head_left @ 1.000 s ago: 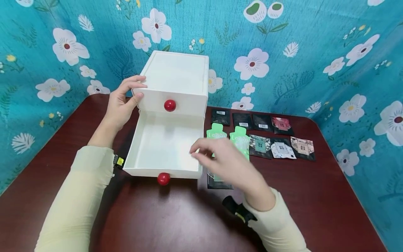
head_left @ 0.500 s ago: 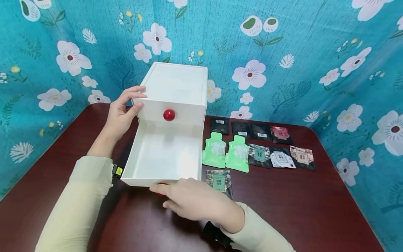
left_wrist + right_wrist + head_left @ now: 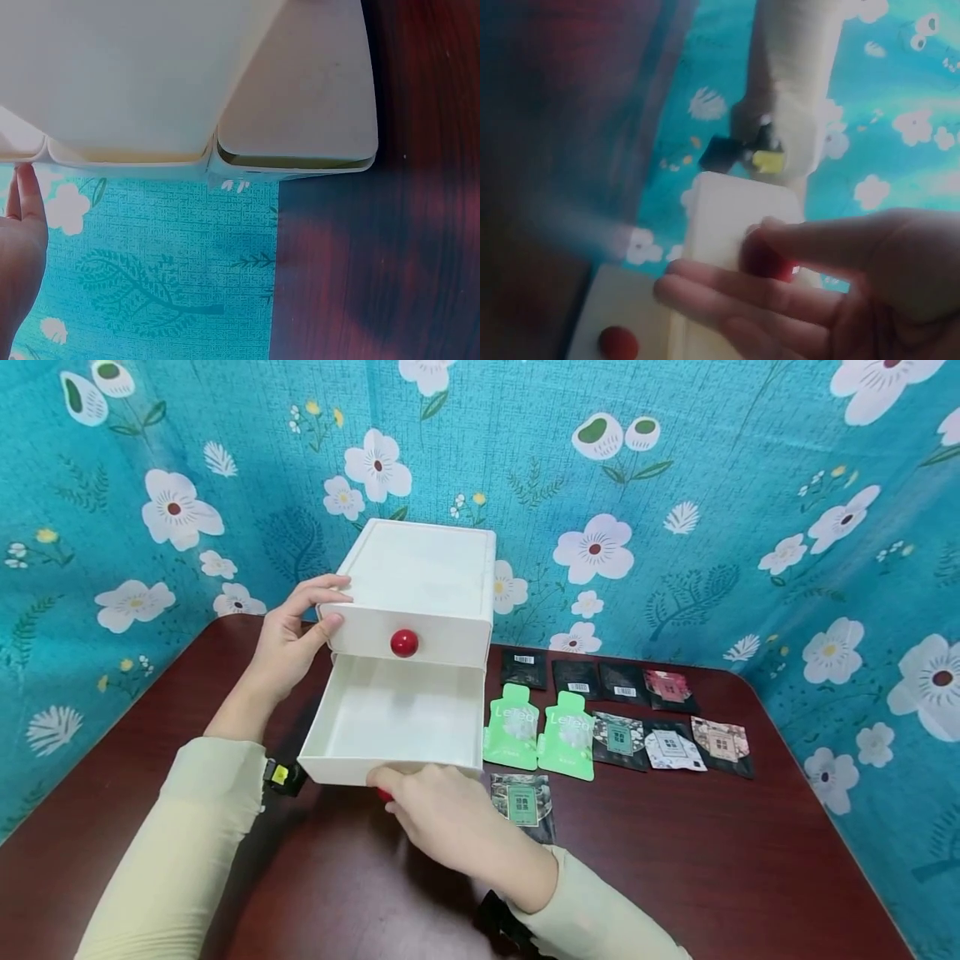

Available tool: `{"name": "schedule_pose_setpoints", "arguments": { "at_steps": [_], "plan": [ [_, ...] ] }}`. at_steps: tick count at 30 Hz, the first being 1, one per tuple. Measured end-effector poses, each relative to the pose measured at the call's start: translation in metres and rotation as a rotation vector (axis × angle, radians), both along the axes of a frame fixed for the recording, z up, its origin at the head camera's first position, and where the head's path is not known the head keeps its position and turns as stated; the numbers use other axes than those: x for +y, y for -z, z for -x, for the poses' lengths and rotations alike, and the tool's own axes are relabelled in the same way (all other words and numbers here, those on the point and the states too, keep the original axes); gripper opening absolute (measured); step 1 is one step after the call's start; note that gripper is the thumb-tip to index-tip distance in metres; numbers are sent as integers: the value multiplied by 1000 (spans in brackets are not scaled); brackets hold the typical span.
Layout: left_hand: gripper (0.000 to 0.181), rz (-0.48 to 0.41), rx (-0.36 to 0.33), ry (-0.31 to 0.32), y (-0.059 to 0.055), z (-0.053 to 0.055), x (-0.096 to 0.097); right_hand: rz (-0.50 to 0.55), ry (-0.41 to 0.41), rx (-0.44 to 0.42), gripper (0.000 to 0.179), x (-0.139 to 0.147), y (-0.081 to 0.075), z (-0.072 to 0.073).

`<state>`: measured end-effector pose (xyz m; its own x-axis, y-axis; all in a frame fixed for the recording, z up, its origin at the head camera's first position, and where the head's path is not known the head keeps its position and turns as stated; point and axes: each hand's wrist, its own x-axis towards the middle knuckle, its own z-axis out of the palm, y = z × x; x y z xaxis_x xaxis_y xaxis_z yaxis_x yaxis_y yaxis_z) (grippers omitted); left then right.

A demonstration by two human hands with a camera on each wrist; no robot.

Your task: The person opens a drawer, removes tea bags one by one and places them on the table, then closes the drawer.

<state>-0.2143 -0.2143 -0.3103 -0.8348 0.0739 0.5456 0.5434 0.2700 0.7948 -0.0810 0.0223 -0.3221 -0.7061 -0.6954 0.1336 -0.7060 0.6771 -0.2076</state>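
Lower drawer has slid slightly inward but juts out, its red knob held by the curled fingers of the right hand. Farther back, 2 green packets lie alongside; beyond, the left hand grips the white cabinet.

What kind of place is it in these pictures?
Probably an indoor tabletop filming spot, though I cannot be sure: flowered blue cloth hangs behind a dark reddish table, where flat packets lie beside a white drawer unit.
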Motion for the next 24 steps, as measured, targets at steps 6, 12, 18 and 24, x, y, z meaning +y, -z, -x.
{"name": "schedule_pose_setpoints", "arguments": {
  "at_steps": [6,12,18,24],
  "plan": [
    [23,0,0,-2,2,0,0,64,75,33,31,-3,10,20],
    [24,10,1,-8,1,1,0,151,137,36,34,-7,13,48],
    [24,3,-1,5,4,1,2,154,198,-26,36,-11,10,72],
    [23,-16,21,9,2,3,1,111,253,-66,36,-16,3,94]
  ]
}}
